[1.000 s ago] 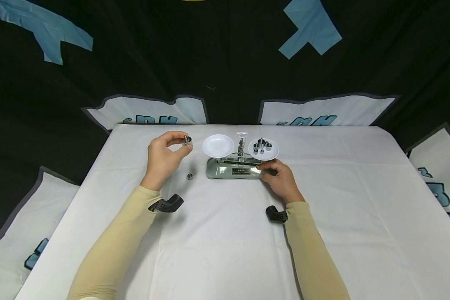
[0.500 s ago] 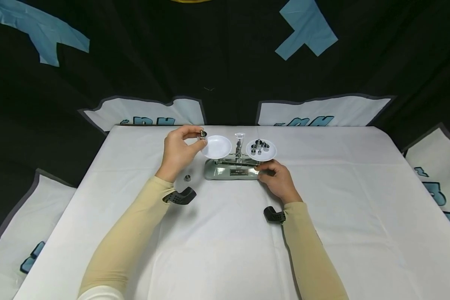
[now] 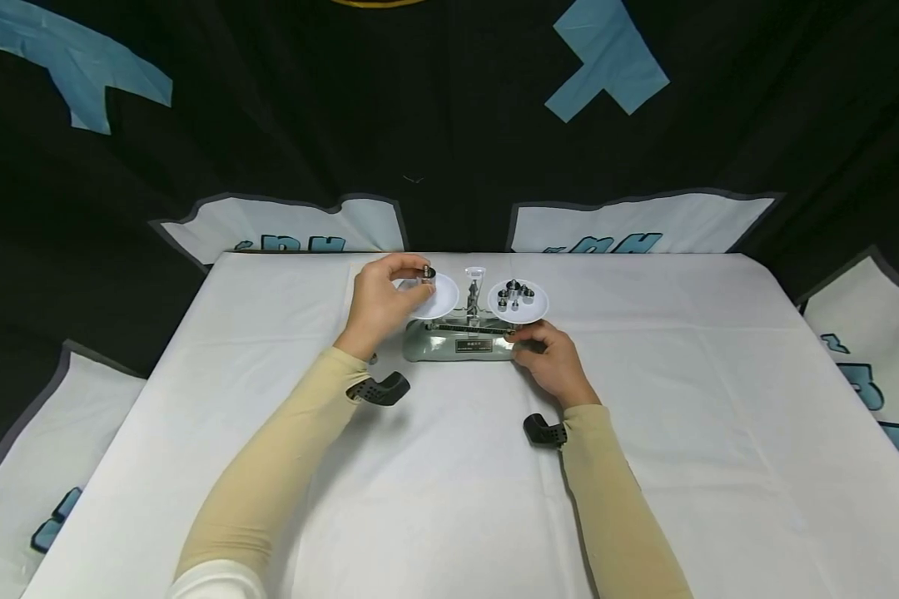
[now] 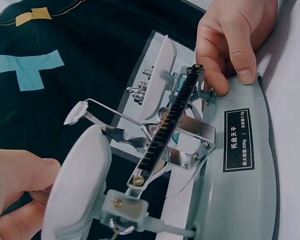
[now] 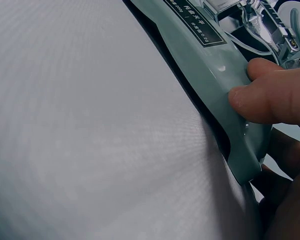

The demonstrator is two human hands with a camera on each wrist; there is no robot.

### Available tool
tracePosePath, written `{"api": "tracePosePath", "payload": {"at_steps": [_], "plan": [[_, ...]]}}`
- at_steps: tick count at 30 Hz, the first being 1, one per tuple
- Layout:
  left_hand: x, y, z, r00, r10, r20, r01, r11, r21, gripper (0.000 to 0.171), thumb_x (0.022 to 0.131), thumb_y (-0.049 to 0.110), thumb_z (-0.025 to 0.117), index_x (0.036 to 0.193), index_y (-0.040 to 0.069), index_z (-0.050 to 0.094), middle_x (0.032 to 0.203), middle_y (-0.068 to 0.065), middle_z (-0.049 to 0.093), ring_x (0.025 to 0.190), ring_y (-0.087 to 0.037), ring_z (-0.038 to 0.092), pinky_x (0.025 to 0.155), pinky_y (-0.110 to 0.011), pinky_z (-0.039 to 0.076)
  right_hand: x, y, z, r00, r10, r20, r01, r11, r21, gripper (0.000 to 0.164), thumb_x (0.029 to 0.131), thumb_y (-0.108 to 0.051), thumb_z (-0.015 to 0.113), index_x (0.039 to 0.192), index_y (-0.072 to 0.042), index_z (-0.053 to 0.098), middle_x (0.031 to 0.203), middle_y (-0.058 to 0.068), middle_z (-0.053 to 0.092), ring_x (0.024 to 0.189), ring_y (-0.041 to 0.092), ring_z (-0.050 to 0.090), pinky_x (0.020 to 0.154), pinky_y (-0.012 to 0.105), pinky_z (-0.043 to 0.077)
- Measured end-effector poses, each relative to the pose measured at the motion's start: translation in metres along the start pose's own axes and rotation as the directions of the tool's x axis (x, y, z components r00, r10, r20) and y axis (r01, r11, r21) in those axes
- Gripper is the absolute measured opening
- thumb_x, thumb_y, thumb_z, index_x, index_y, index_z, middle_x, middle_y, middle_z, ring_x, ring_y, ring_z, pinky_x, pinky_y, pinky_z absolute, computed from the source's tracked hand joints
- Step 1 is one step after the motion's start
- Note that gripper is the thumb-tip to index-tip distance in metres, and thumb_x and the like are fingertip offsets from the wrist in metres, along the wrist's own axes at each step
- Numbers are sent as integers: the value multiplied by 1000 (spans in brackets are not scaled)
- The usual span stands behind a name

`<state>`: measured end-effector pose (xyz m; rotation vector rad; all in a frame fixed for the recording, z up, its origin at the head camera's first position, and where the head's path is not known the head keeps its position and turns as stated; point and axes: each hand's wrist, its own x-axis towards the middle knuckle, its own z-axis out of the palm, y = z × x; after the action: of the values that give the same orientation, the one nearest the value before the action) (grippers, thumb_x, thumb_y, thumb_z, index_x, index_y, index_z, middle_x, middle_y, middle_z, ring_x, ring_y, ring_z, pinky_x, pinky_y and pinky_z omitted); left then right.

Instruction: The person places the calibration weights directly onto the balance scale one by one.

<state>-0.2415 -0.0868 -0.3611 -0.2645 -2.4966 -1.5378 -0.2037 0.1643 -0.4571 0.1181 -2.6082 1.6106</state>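
A grey-green tray balance [image 3: 457, 351] with two white pans stands near the back of the table. Over its left pan [image 3: 444, 304], my left hand [image 3: 382, 304] pinches a small knobbed metal weight [image 3: 428, 275] between thumb and fingers. Whether that weight touches the pan cannot be told, as the pan hides it in the left wrist view. My right hand [image 3: 550, 358] grips the right end of the balance's base, with the thumb [image 5: 255, 102] on the front face. Several knobbed metal weights [image 3: 513, 289] stand on the right pan [image 3: 520, 317].
A small metal piece [image 3: 373, 359] lies on the white tablecloth [image 3: 434, 482], mostly hidden by my left wrist. The graduated beam [image 4: 167, 125] and pointer plate [image 4: 77, 113] sit between the pans. A dark curtain [image 3: 419, 125] hangs behind the table.
My left hand has moved right with the weight, from left of the balance to over the left pan. The right hand keeps its grip on the base. The head view has shifted slightly.
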Motion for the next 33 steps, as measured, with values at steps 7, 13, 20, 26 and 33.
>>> {"api": "tracePosePath", "payload": {"at_steps": [7,13,20,26,33], "plan": [[2,-1,7,999,-44,27,44,999,-16,29,78,4,75,106,7,70,105,-12,74,104,-22,65,95,-39,53,0,0,1,1000,1,3,-1,1000,9,18,78,4,69,96,1,72,117,15,64,122,31,55,113,43,38],[2,-3,9,999,-43,28,44,999,-29,29,78,4,75,106,6,70,104,-13,74,105,-23,65,96,-38,52,0,0,0,1000,-1,0,1,1000,2,18,78,3,70,96,1,72,117,15,64,122,32,56,112,43,40],[3,-4,12,999,-43,33,43,999,-21,29,78,5,75,106,7,70,104,-13,74,106,-23,65,97,-39,51,0,-1,0,1000,12,2,-12,1000,12,18,79,2,69,96,0,72,118,15,63,121,32,56,111,43,41],[2,-4,13,999,-38,37,39,999,-15,29,78,5,74,106,6,71,103,-14,74,104,-25,65,95,-39,50,1,-1,0,1000,26,-2,-26,1000,10,17,79,1,69,96,0,72,118,14,63,121,31,56,111,44,41],[0,-6,13,999,-38,27,38,999,2,29,78,4,74,107,7,71,103,-13,74,105,-24,65,96,-39,49,1,-1,0,1000,30,5,-30,1000,9,19,78,1,70,97,0,73,119,14,63,121,31,56,111,44,41]]}}
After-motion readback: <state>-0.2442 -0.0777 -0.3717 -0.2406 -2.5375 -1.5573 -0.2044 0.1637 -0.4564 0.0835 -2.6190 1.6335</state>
